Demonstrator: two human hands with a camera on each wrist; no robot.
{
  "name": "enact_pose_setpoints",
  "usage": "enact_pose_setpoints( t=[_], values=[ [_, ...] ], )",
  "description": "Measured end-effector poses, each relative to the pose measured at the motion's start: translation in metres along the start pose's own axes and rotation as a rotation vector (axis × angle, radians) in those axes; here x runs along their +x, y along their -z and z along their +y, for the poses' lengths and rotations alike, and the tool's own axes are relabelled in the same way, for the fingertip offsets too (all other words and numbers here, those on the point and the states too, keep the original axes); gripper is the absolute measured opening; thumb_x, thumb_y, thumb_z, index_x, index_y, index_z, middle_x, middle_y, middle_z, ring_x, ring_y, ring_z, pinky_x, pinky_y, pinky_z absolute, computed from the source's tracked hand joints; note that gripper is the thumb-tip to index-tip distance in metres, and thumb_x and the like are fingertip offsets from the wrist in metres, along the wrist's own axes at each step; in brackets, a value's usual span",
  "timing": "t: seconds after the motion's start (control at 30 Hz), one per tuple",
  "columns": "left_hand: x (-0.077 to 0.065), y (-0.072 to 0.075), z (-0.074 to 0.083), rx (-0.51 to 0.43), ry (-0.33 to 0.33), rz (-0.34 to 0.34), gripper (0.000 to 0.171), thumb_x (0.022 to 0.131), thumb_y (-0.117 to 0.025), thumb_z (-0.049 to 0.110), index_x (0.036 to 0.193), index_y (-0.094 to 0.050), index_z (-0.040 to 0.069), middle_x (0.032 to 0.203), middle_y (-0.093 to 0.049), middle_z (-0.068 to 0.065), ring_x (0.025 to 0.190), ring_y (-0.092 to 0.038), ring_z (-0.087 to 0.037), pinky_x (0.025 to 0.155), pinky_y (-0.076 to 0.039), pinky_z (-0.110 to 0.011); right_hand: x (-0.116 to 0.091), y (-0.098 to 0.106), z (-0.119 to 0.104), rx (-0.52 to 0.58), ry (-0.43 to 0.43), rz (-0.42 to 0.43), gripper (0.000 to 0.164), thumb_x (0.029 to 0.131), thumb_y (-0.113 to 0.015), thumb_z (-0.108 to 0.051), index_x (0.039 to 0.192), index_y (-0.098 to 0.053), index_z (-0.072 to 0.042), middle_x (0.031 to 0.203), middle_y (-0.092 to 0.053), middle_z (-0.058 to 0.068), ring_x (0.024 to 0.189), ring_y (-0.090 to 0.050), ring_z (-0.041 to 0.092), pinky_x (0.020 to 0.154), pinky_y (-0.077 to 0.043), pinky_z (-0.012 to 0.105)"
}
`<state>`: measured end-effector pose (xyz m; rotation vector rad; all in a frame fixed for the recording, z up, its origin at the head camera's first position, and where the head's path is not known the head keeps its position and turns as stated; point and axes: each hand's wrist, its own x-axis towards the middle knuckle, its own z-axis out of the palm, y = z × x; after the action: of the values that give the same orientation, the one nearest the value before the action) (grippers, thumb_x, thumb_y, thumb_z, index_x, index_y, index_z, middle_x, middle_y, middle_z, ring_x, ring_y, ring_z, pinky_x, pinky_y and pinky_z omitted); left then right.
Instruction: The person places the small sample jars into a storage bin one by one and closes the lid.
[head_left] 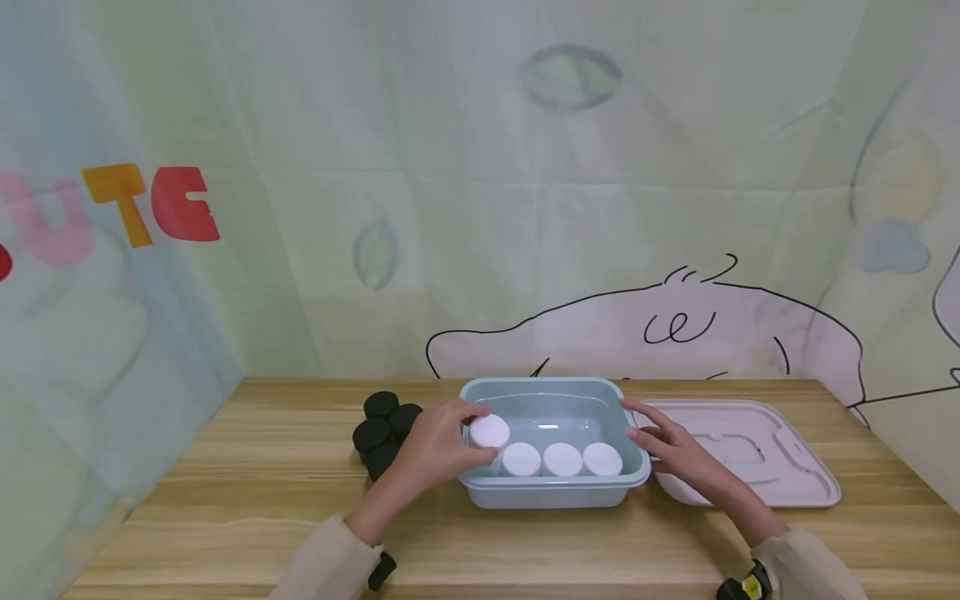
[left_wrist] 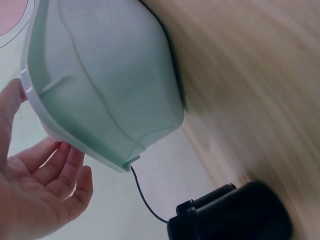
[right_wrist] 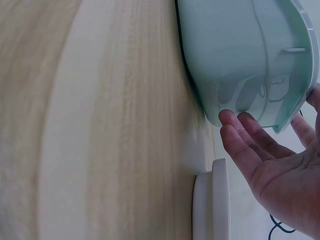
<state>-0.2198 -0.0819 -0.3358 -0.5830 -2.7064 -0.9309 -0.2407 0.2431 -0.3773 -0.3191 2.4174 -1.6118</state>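
A pale blue plastic bin (head_left: 555,493) stands in the middle of the table. Inside, along its near wall, several white round-topped pieces (head_left: 562,459) sit in a row. My left hand (head_left: 442,442) pinches another white round piece (head_left: 489,431) between thumb and fingers at the bin's left end. In the left wrist view that hand (left_wrist: 45,185) reaches over the rim, and the bin hides the held piece. My right hand (head_left: 686,450) touches the bin's right rim with fairly straight fingers. The right wrist view shows its fingers (right_wrist: 250,137) spread beside the outer wall.
Several black cylinders (head_left: 371,434) cluster on the table left of the bin, close behind my left hand. A pale pink lid (head_left: 780,467) lies flat at the right, partly under my right forearm. A printed cloth (head_left: 480,208) hangs along the table's back edge.
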Motion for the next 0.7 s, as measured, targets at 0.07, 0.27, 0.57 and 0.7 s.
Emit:
enact_pose_setpoints(
  t=[0.07, 0.27, 0.57, 0.7],
  values=[
    [0.001, 0.001, -0.002, 0.018, -0.014, -0.024, 0.044, 0.068, -0.077, 0.026, 0.104, -0.068, 0.004, 0.098, -0.066, -0.007, 0.086, -0.058, -0.016, 0.075, -0.049, -0.032, 0.0, 0.0, -0.001, -0.001, 0.003, -0.005, 0.057, 0.094, -0.048, -0.032, 0.144, -0.025, -0.015, 0.139, -0.029, 0.031, 0.119, -0.042, 0.042, 0.084, -0.047, 0.046],
    [0.004, 0.003, -0.006, 0.049, -0.064, -0.135, 0.041, 0.068, -0.076, 0.023, 0.103, -0.068, 0.004, 0.098, -0.066, -0.006, 0.087, -0.058, -0.016, 0.075, -0.048, -0.032, -0.001, 0.0, -0.003, -0.014, 0.011, -0.01, 0.057, 0.094, -0.047, -0.032, 0.144, -0.024, -0.015, 0.139, -0.028, 0.031, 0.12, -0.042, 0.042, 0.084, -0.047, 0.048],
    [0.013, 0.006, 0.0, 0.168, -0.092, -0.29, 0.036, 0.068, -0.076, 0.021, 0.099, -0.069, 0.003, 0.095, -0.067, -0.005, 0.08, -0.056, -0.014, 0.074, -0.047, -0.031, 0.0, 0.0, 0.0, -0.013, -0.009, 0.001, 0.058, 0.094, -0.047, -0.034, 0.144, -0.024, -0.016, 0.142, -0.025, 0.029, 0.121, -0.039, 0.043, 0.085, -0.046, 0.048],
    [0.018, 0.005, 0.003, 0.238, -0.089, -0.344, 0.031, 0.068, -0.078, 0.02, 0.094, -0.07, 0.005, 0.087, -0.067, -0.001, 0.072, -0.052, -0.011, 0.069, -0.045, -0.026, 0.0, -0.001, 0.0, -0.01, -0.002, -0.006, 0.058, 0.094, -0.048, -0.033, 0.144, -0.023, -0.016, 0.142, -0.024, 0.029, 0.122, -0.038, 0.044, 0.085, -0.046, 0.048]
  ],
)
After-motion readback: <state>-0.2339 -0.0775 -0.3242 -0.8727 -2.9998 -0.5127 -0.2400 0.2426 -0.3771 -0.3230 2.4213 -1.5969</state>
